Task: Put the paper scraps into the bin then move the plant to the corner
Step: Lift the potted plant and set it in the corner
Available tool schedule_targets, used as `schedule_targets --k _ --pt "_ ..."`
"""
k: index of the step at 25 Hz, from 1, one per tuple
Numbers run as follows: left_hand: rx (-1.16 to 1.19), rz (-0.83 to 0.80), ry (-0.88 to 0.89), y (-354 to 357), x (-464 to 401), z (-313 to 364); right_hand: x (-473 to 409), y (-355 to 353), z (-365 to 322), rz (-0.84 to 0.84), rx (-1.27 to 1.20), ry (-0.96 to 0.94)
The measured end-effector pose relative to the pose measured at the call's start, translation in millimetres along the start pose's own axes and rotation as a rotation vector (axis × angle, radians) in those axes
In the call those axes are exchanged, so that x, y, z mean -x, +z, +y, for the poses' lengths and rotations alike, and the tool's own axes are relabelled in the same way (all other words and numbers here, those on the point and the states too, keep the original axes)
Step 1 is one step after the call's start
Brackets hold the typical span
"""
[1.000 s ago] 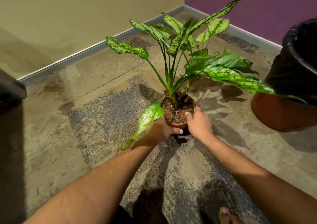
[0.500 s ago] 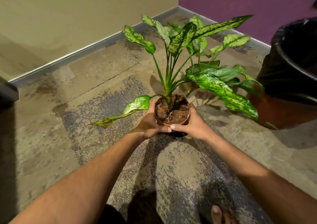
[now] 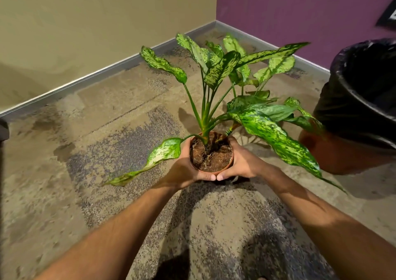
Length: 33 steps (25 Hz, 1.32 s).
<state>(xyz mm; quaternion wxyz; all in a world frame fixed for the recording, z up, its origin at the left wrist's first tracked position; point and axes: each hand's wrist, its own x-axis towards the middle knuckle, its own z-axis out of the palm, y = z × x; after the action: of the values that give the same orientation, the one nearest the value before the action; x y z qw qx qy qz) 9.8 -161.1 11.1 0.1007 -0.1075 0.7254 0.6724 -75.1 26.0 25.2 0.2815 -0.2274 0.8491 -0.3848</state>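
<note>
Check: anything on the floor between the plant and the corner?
Nothing visible. Both hands, left and right, hold the pot, and the carpet from there to the corner is bare. The bin stands off to the right, outside that line.

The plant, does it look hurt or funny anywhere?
One leaf on the plant droops low and pale beside the left hand, limper than the others. The pot sits upright between both hands; no soil is spilled.
</note>
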Motion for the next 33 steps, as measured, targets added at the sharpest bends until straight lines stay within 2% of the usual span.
schedule_targets --k 5,9,15,21,23,26,28,33 --pt "-0.219 0.08 0.022 -5.3 -1.9 6.5 10.6 -3.5 -15.3 0.04 -0.2 0.011" --pt "-0.282 0.105 0.085 -8.5 -6.9 16.6 10.8 -12.0 -32.0 0.066 -0.297 0.04" --pt "-0.306 0.117 0.115 -22.6 -12.2 98.7 12.9 -73.7 -97.0 -0.006 -0.272 0.008" --pt "-0.325 0.123 0.15 -43.3 8.3 267.5 40.0 -181.0 -221.7 -0.016 -0.261 -0.148" --pt "-0.333 0.158 0.211 -53.0 21.6 334.6 51.0 -215.0 -267.3 0.114 -0.247 -0.189" --pt "-0.262 0.204 0.281 -69.0 47.1 444.4 71.5 -277.3 -347.1 0.279 -0.147 -0.133" --pt "-0.233 0.249 0.315 -74.9 65.5 518.8 85.9 -319.0 -397.7 0.335 -0.016 -0.12" --pt "-0.289 0.276 0.362 -81.2 105.1 703.4 142.1 -433.1 -531.6 0.467 -0.021 -0.195"
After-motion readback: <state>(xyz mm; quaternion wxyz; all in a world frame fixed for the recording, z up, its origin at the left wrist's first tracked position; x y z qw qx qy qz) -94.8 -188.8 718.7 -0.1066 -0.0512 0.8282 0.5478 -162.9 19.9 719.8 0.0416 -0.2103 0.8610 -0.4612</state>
